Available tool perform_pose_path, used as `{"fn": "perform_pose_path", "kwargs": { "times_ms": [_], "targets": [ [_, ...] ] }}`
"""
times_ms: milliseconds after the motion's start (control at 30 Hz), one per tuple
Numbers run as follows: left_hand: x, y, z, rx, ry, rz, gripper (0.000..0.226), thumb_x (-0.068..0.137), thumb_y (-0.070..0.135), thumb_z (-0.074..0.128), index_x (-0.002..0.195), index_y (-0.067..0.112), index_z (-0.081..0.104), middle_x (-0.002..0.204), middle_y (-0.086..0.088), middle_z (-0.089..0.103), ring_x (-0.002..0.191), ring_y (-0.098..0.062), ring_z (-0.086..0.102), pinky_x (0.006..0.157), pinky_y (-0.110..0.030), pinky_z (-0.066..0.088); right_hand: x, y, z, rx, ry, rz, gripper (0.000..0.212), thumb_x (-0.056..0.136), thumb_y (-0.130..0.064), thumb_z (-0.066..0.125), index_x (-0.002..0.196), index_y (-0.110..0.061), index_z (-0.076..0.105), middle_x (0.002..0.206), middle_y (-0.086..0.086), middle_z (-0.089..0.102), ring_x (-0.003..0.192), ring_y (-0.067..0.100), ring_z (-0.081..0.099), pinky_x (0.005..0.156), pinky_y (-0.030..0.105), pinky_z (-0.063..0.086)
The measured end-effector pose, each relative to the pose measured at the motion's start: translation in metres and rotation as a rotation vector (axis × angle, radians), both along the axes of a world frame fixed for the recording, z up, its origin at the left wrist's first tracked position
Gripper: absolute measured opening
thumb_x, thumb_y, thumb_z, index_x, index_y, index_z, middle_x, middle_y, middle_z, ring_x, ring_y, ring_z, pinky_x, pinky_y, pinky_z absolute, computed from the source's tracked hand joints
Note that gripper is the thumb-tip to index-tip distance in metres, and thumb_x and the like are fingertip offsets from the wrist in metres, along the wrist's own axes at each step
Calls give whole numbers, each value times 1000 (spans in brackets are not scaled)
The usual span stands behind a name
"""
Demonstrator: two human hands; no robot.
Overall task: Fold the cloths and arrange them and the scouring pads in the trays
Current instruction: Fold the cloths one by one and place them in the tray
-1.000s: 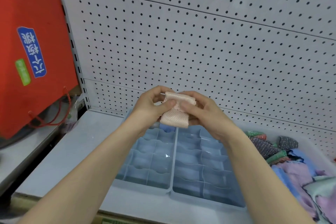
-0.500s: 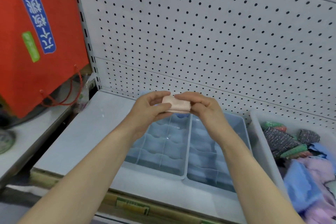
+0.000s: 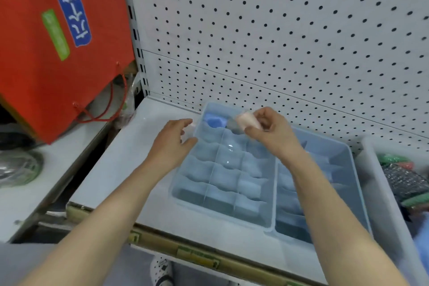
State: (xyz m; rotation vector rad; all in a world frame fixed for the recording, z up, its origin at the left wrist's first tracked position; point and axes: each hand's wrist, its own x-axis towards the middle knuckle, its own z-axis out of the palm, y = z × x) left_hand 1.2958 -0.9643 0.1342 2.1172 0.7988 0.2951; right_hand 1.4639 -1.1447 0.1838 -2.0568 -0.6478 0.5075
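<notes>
Head view, one frame, looking down on a pale grey shelf [image 3: 130, 158] backed by a white pegboard [image 3: 278, 30].

Task items:
- Two pale blue divided trays lie side by side on the shelf and touch along their long edges. The left tray [image 3: 209, 206] is at centre frame, the right tray [image 3: 348, 158] at centre right.
- A blue cloth [image 3: 214, 121], folded small, sits in the upper left compartment of the left tray. The other compartments in sight show only tray floor.
- A pink cloth [image 3: 247, 121], folded into a compact roll, is held in the air above the upper row of the left tray, just to the right of the blue cloth. The image is blurred there, so I cannot tell whether it touches the tray.
- Scouring pads [image 3: 404, 179], dark and glittery with green and red ones beside them, lie in a white bin [image 3: 376, 193] at the right edge of the frame, just beside the right tray.

Hands:
- The right hand [image 3: 271, 132] pinches the pink cloth, thumb beneath and fingers curled over its top.
- The left hand [image 3: 173, 144] is at the left rim of the left tray. Its fingers are apart, loosely curved and hold nothing. The thumb tip lies against or just beside the rim, and contact cannot be confirmed.

Surroundings:
- A red bag [image 3: 58, 42] with a blue label and cord handles stands at upper left, on a neighbouring surface.
</notes>
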Motion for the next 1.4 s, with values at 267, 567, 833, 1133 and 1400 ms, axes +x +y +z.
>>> {"fn": "perform_pose_path", "kwargs": {
  "times_ms": [267, 567, 833, 1133, 1400],
  "targets": [
    [-3, 2, -31, -43, -23, -103, 35, 96, 16, 53, 130, 21, 59, 116, -8, 63, 98, -22, 64, 91, -39, 50, -17, 83, -68, -329, -484, 153, 24, 84, -20, 66, 107, -21, 69, 98, 6, 74, 94, 29, 67, 72, 33, 42],
    [-7, 5, -32, -71, -33, -137, 35, 98, 22, 50, 132, 24, 56, 116, -5, 63, 99, -20, 63, 91, -42, 50, -13, 102, -56, -635, -700, 296, 16, 83, -35, 64, 91, -21, 63, 82, 6, 65, 86, 32, 63, 63, 31, 34],
    [-9, 6, -28, -44, 21, -147, 35, 98, 23, 50, 132, 24, 56, 116, -5, 63, 99, -20, 63, 92, -40, 49, -19, 94, -81, -515, -605, 294, 19, 89, -26, 62, 106, -21, 66, 93, 9, 70, 90, 34, 64, 66, 33, 42],
    [7, -22, -13, 359, -1, -82, 46, 88, 2, 59, 133, 11, 57, 135, -13, 54, 120, -35, 50, 103, -42, 40, -18, -52, -19, -296, -552, -21, 28, 91, -23, 63, 118, -23, 67, 107, -1, 73, 97, 22, 68, 83, 39, 52],
    [89, -165, 19, 339, -231, -481, 33, 86, 2, 64, 115, 16, 70, 119, -6, 65, 109, -29, 59, 95, -34, 42, 3, -262, 34, -365, -533, -481, 28, 90, -20, 64, 116, -24, 70, 101, -3, 74, 88, 20, 67, 85, 34, 51]
  ]
}}
